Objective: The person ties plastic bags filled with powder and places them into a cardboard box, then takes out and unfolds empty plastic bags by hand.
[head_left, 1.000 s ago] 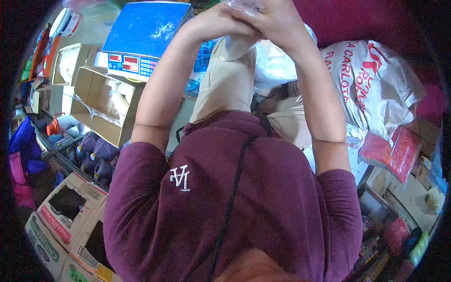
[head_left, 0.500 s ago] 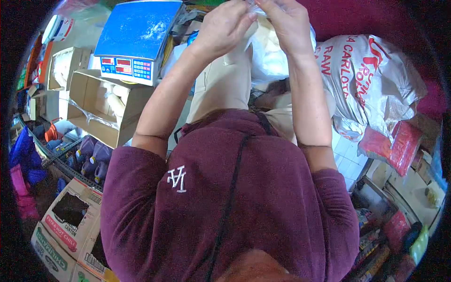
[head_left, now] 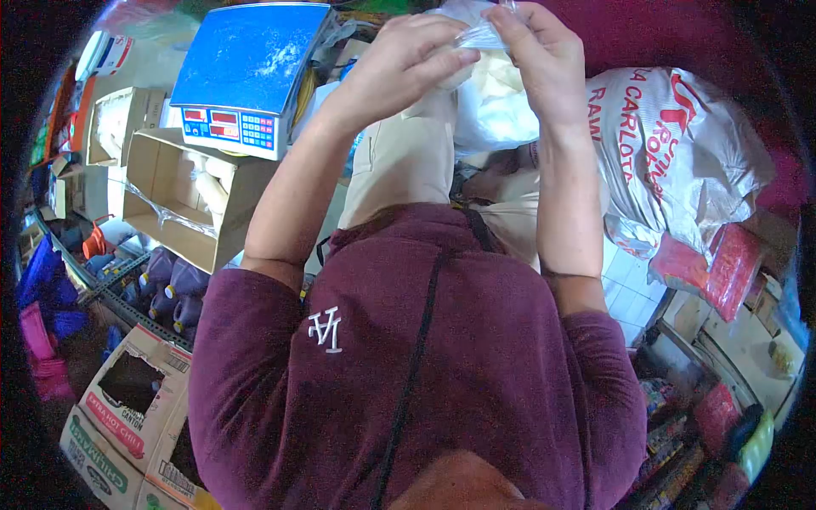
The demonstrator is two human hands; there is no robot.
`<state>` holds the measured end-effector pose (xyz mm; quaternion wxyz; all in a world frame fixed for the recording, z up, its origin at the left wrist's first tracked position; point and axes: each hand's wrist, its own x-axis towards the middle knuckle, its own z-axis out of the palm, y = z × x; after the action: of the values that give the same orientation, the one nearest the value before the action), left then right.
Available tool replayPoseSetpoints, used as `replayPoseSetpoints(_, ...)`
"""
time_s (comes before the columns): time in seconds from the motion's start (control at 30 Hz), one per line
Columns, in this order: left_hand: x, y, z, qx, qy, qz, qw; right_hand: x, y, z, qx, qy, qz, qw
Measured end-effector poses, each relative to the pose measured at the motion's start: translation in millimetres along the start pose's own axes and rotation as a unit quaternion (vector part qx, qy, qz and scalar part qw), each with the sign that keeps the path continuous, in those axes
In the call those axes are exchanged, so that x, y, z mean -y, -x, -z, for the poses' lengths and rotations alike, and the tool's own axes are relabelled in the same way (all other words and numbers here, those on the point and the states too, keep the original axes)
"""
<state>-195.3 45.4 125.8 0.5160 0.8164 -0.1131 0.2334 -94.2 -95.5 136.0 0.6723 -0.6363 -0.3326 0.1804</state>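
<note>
My left hand and my right hand are raised over my lap at the top of the head view. Between them is gathered clear plastic, which looks like the mouth of a thin plastic bag. The fingers and thumb of each hand pinch an end of it. Just below and behind stands an open, translucent plastic bag with white contents, between my knees. Whether the clear plastic belongs to this bag I cannot tell.
To the left, a digital scale has white powder on its blue top. Beside it are an open cardboard box with white packs and jugs of dark liquid. A large printed sack and red packs lie on the right.
Both hands have come slightly down toward me, and the right has shifted right. The plastic between them shows more widely now.
</note>
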Motion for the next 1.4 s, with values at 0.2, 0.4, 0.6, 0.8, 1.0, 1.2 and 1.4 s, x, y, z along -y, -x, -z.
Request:
replayPoseSetpoints(0.2, 38.5, 12.2, -14.6, -0.046, -0.148, -0.083, 0.984, -1.8, -2.8, 10.7, 0.043, -0.009, -0.017, 0.999)
replayPoseSetpoints(0.4, 29.4, 2.9, -20.3, -0.129, -0.139, -0.059, 0.98, -57.8, 23.1, 16.4, 0.105, 0.057, -0.005, 0.993)
replayPoseSetpoints(0.6, 41.3, 3.3, -18.8, -0.107, -0.152, -0.081, 0.979, -111.6, 42.5, -49.5, -0.022, 0.014, -0.016, 1.0)
replayPoseSetpoints(0.8, 58.1, 20.8, -10.4, -0.085, -0.173, -0.067, 0.979, -131.4, 42.2, -60.1, -0.033, 0.047, -0.025, 0.998)
replayPoseSetpoints(1.0, 82.3, 28.7, -4.8, -0.089, -0.164, -0.049, 0.981, -135.5, 37.7, -66.3, -0.038, 0.006, -0.041, 0.998)
replayPoseSetpoints(1.2, 75.2, 25.4, -13.2, -0.141, -0.1, -0.078, 0.982, -159.3, 36.8, -66.5, -0.043, 0.014, -0.006, 0.999)
replayPoseSetpoints(1.4, 84.8, 28.0, -21.6, -0.169, -0.17, -0.1, 0.966, -162.1, 30.5, -56.8, 0.029, 0.122, 0.025, 0.992)
